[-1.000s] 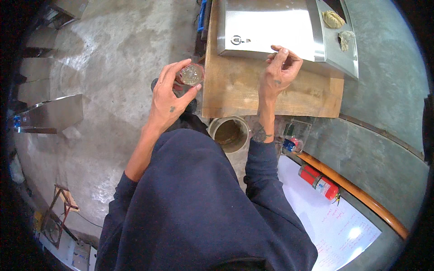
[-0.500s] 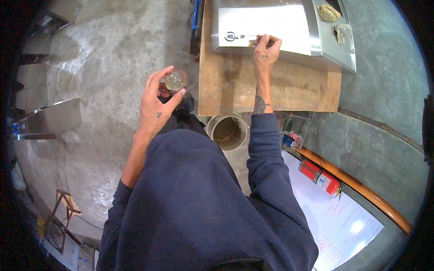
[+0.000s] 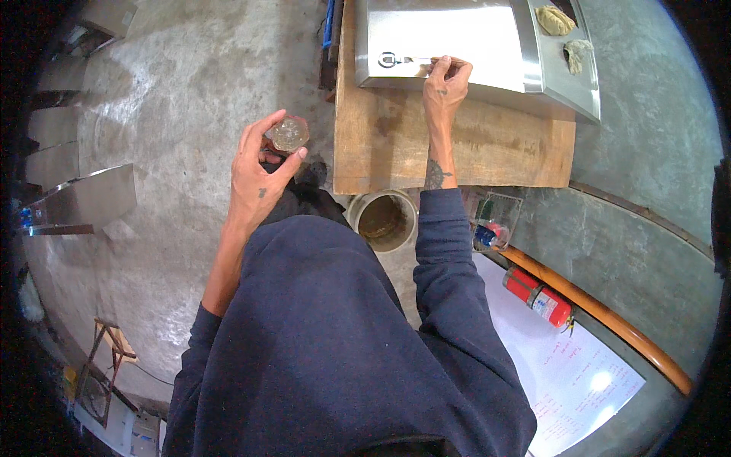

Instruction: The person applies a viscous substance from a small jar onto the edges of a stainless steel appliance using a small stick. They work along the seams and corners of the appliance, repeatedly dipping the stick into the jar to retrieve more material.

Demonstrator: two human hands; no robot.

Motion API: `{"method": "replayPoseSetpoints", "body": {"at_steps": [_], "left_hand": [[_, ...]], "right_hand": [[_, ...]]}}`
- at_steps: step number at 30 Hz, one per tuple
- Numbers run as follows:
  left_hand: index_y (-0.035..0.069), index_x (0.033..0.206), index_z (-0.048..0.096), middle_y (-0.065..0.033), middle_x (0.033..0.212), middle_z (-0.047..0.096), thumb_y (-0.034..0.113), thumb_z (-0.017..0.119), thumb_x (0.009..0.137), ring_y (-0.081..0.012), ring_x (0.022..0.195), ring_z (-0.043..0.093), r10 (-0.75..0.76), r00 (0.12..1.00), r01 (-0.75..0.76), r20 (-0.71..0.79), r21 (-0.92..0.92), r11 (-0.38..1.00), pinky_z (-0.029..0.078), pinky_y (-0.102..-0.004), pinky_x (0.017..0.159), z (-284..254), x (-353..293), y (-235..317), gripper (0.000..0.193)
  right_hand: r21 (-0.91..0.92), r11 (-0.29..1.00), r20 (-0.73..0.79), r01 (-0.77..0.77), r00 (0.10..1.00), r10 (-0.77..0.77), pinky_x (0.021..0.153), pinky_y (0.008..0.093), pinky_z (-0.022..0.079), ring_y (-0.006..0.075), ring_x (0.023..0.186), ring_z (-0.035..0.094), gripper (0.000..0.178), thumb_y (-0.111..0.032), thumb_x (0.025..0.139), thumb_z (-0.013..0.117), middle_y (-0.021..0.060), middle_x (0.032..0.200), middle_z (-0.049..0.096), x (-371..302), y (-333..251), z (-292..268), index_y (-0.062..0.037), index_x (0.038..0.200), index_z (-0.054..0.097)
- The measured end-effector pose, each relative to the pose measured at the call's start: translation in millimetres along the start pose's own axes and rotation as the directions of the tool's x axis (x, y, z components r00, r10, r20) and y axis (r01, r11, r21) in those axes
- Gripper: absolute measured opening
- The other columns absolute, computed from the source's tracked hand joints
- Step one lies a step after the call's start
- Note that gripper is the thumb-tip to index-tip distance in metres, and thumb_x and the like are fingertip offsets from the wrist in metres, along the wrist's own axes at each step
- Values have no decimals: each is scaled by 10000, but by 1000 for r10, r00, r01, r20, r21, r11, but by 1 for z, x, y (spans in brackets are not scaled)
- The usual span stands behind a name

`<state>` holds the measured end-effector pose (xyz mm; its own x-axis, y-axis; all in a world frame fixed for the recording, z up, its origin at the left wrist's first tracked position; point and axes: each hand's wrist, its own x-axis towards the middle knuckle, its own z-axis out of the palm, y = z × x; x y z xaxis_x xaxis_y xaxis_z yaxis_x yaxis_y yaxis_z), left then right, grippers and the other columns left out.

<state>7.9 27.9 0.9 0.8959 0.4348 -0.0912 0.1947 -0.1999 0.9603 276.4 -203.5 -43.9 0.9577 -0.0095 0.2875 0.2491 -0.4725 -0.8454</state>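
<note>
My left hand (image 3: pixel 259 171) curls its thumb and fingers around a small clear cup (image 3: pixel 289 135) with a faceted outline and a reddish edge, held up above the floor. What is in the cup cannot be told for certain. My right hand (image 3: pixel 445 87) pinches a thin brown-handled tool (image 3: pixel 454 60) over the near edge of a shiny steel casing (image 3: pixel 449 30). The tool's narrow end points left toward a dark ring-shaped fitting (image 3: pixel 387 59) on the steel. Whether its tip touches the surface is hard to see because of reflections.
The casing rests on a wooden tabletop (image 3: pixel 457 156). Two crumpled cloths (image 3: pixel 554 21) lie on its right part. Below the table edge stands a round bucket (image 3: pixel 383 221) with brown residue. A wire basket (image 3: pixel 499 221), a red fire extinguisher (image 3: pixel 537 297) and a whiteboard (image 3: pixel 567 365) are at right.
My left hand and the cup have shifted slightly left and down. My right hand has moved a little left and down, still pinching the tool.
</note>
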Motion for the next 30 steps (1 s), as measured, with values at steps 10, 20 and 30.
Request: {"method": "replayPoseSetpoints", "body": {"at_steps": [10, 20, 30], "left_hand": [[116, 1510, 629, -91, 1413, 637, 142, 851, 940, -216, 1101, 671, -17, 1000, 17, -4, -6, 1000, 593, -348, 883, 0, -1, -3, 612], [115, 1509, 631, -100, 1419, 636, 149, 856, 941, -220, 1106, 684, -1, 1000, 0, -13, -9, 1000, 594, -348, 880, 1, -1, -5, 613], [117, 1512, 626, -96, 1412, 631, 145, 853, 941, -224, 1114, 689, -22, 1000, 22, -7, -9, 1000, 597, -351, 885, -1, -2, -3, 615]], "right_hand": [[-23, 1000, -4, 15, 1000, -15, 843, 421, 580, 261, 930, 732, 248, -229, 1137, 557, 195, 1028, 763, 2, 9, 0, 18, 1165, 553], [-66, 997, 6, 43, 999, -42, 803, 407, 560, 251, 875, 705, 262, -246, 1140, 553, 180, 1004, 754, 2, 9, 0, 15, 1158, 559], [-33, 999, -12, 27, 1000, -27, 841, 421, 582, 271, 943, 746, 251, -237, 1136, 561, 191, 1018, 765, 1, 9, 0, 13, 1163, 565]]}}
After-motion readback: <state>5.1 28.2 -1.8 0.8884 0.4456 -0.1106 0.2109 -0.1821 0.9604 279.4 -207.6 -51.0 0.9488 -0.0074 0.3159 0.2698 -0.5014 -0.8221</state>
